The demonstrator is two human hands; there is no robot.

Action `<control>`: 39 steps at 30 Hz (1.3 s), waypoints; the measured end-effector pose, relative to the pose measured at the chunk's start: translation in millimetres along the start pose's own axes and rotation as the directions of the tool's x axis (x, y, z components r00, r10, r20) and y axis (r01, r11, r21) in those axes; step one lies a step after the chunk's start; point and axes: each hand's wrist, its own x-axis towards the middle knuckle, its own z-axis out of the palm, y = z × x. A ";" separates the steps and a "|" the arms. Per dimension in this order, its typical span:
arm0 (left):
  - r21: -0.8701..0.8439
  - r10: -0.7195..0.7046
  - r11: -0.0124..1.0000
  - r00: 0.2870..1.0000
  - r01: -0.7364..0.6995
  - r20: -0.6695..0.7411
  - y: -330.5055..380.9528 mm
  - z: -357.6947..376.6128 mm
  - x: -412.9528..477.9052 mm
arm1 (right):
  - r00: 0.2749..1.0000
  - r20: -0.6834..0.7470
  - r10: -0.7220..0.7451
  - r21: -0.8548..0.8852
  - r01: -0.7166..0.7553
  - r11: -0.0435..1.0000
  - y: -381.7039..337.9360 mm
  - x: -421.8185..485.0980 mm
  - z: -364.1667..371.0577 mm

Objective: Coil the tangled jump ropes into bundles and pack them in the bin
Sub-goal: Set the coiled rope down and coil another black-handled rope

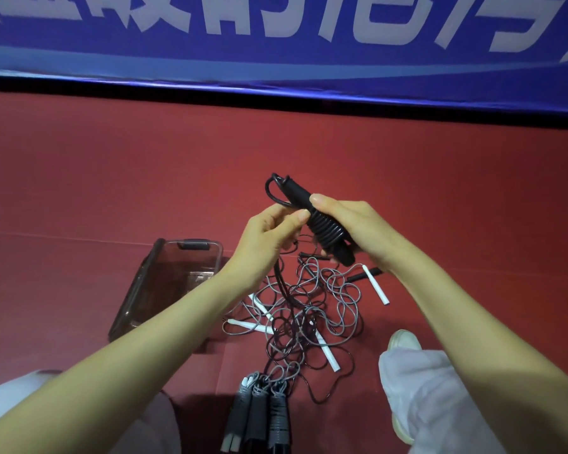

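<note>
Fingers (300, 215) of the left hand (269, 234) pinch the black cord (278, 273); the right hand (358, 231) curls round the half-wound black handles (327, 229). The cord looks light and springy, best gripped at the stiff handles; the tangle (309, 309) lies on the floor (112, 178) beside the clear bin (135, 290)

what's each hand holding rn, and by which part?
Right hand grips the black bundle around its wound middle. Left hand appears to pinch the rope right beside the coil's upper end.

Right hand (351, 224) gripping black rope bundle (325, 231), left hand (269, 240) fingers pinching its cord, both raised
</note>
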 end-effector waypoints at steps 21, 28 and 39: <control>-0.258 -0.130 0.959 0.990 0.113 -0.049 -1.0 4.0 2.8 | 0.984 -0.175 -0.006 0.107 0.025 0.994 4.1 -4.4 25.6; -0.230 -0.134 0.967 0.987 0.111 -0.090 0.0 5.2 4.9 | 0.963 -0.264 -0.051 0.132 0.088 0.987 10.5 -4.9 33.3; 0.106 -0.167 0.984 0.928 0.139 0.334 16.8 -39.3 17.6 | 0.998 -0.061 -0.009 0.405 0.033 0.914 -8.0 -9.2 -4.6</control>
